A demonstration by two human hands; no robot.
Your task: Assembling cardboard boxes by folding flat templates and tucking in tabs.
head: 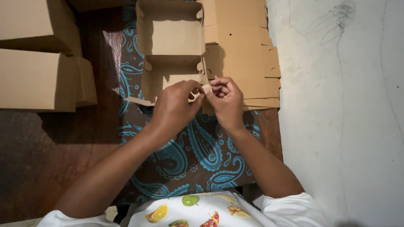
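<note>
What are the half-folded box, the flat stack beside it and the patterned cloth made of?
Half-folded box: looks like plain brown paperboard, matte, with die-cut tabs. Flat stack: seemingly the same board, unfolded blanks with slots. Patterned cloth: likely woven fabric, dark with a teal paisley print, soft drape.

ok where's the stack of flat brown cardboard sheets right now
In the head view the stack of flat brown cardboard sheets lies at upper centre-right, just right of the half-folded open brown cardboard box and beside the pale wall, behind the right hand.

Matt brown cardboard box on patterned cloth.
</note>
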